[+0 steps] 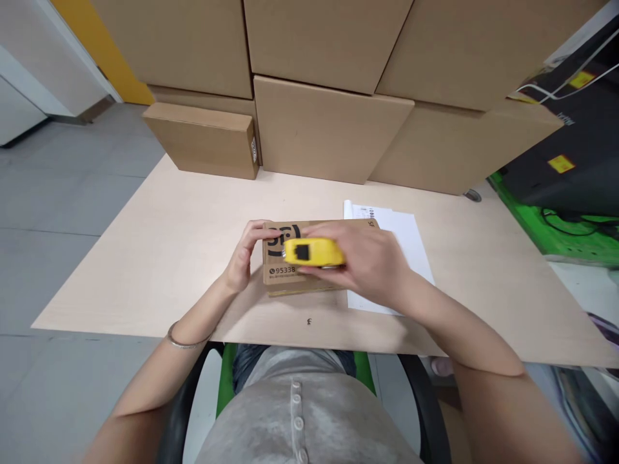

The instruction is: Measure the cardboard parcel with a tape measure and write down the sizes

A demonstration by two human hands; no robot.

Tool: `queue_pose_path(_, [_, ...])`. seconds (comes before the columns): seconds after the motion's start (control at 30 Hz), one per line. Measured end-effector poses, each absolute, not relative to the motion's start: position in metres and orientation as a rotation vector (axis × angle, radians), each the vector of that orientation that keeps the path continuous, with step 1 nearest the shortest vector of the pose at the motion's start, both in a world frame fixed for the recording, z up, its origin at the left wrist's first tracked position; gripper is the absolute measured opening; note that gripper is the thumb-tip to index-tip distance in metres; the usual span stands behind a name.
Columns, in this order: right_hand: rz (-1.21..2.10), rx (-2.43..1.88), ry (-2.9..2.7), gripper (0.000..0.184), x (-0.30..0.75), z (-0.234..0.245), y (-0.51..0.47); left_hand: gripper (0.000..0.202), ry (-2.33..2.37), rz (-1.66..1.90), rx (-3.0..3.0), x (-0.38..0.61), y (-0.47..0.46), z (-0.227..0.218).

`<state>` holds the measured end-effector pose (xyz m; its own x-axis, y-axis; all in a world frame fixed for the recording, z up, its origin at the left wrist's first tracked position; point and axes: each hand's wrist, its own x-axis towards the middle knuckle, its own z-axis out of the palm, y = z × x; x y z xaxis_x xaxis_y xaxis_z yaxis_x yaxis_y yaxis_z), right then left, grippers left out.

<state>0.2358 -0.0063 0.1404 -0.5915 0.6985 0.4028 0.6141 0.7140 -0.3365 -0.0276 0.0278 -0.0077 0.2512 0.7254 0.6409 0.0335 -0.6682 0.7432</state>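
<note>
A small brown cardboard box (pixel 278 282) with black printing lies on the table in front of me, partly over white paper sheets (pixel 416 248). At its left end, my left hand (pixel 243 258) grips the box, fingers over the top edge. My right hand (pixel 374 261) is wrapped around a yellow tape measure (pixel 316 252) with a black button, above the box's top face. Whether the tape measure touches the box I cannot tell. My right hand and the tape measure hide much of the box's right half and middle.
Large cardboard boxes (pixel 319 129) stand stacked along the table's back edge, with a flatter carton (pixel 213 142) at the left. A tiny dark mark or scrap (pixel 309 321) is near the front edge of the table (pixel 145 258). Dark equipment (pixel 570 148) and cables stand at right.
</note>
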Motion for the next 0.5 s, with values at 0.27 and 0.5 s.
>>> queue_pose_path(0.27, [0.632,-1.403,-1.601,0.041,0.332,0.116,0.005,0.063,0.658,1.315,2.624,-0.039,-0.022,0.027])
queue_pose_path(0.5, [0.992,-1.289,-1.698,0.046,0.317,0.095,0.028,0.052,0.457,1.216,2.722,0.000,-0.045,0.037])
